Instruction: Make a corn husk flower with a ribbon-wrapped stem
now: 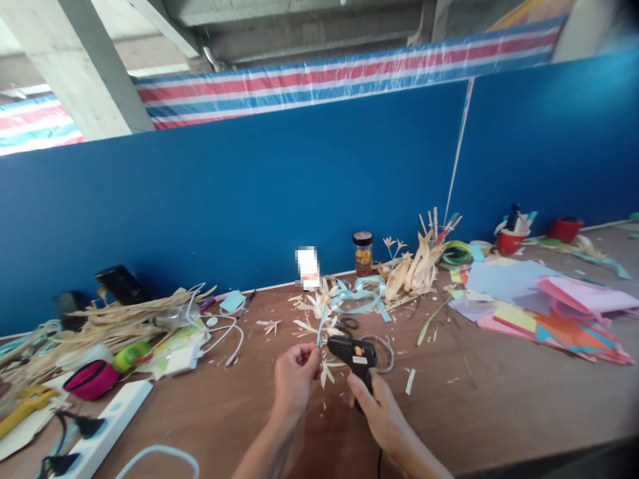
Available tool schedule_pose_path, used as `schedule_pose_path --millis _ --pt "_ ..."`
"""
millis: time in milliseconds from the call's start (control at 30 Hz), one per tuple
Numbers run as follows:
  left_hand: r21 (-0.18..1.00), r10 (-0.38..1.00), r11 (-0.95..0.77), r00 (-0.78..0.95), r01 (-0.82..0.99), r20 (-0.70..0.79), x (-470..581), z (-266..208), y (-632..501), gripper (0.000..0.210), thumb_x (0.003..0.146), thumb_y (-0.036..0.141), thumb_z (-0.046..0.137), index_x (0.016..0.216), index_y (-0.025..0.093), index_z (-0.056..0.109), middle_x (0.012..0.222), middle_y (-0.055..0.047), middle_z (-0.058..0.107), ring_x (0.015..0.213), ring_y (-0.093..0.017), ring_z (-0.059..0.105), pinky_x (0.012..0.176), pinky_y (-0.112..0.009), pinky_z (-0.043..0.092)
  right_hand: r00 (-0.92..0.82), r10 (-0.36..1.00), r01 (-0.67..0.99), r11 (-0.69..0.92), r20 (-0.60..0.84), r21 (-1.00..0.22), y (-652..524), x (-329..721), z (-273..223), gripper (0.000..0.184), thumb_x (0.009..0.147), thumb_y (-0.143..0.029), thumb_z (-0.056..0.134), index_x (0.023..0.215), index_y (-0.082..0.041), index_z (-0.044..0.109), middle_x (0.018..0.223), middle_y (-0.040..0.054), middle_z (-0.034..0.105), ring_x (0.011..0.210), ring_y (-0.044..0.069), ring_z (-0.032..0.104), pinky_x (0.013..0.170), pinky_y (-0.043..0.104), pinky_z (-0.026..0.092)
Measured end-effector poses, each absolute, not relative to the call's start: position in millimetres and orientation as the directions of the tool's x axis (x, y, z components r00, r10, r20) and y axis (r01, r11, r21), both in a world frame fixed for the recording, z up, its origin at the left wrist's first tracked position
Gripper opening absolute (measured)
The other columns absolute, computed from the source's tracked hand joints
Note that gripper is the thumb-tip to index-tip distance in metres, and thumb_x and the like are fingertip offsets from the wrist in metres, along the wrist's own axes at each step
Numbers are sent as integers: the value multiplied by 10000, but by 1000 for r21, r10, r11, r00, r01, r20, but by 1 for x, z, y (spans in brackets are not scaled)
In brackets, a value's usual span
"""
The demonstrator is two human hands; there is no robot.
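Observation:
My left hand [294,380] pinches a thin stem [320,326], light blue along its upper part. Pale husk petals [323,303] show at its top, though I cannot tell whether they belong to it or lie behind. Wrapped round the handle of a black hot glue gun [355,356] is my right hand [382,409]. The gun's nozzle points left, close to the stem; whether they touch is unclear. Behind the hands, a curled light blue ribbon [362,296] and cut husk pieces [272,326] lie on the table. Black scissor handles [347,324] show beyond the gun.
A lidded jar [363,254] and dried corn husks [417,269] stand along the blue partition [279,193]. Coloured paper sheets [519,286] and a red cup [512,241] of tools are at right. At left are a white power strip [117,426], husk strips [114,316] and a pink pouch [91,380].

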State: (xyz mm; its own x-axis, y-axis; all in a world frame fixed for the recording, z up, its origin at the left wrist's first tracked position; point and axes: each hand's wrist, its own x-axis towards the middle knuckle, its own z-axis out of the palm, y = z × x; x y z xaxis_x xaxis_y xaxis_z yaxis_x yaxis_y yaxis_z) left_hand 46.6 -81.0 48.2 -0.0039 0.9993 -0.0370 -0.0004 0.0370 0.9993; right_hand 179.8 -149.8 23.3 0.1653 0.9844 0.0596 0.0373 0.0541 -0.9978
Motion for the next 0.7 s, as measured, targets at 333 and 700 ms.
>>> schedule_pose_path --millis 333,700 --pt "999 999 32 18 21 -32 47 45 -80 275 615 380 638 660 112 598 511 11 559 425 -74 472 436 -177 387 158 987 -45 46 38 -998 -149 180 28 321 778 -450 463 818 -143 549 604 -21 489 568 117 481 552 204 396" --pt "989 992 119 64 -86 -113 50 48 -82 246 595 341 657 619 106 587 480 30 508 395 -47 420 412 -163 352 159 987 -45 9 2 -999 -150 180 35 370 766 -482 465 826 -130 561 579 -5 524 573 131 490 561 219 390"
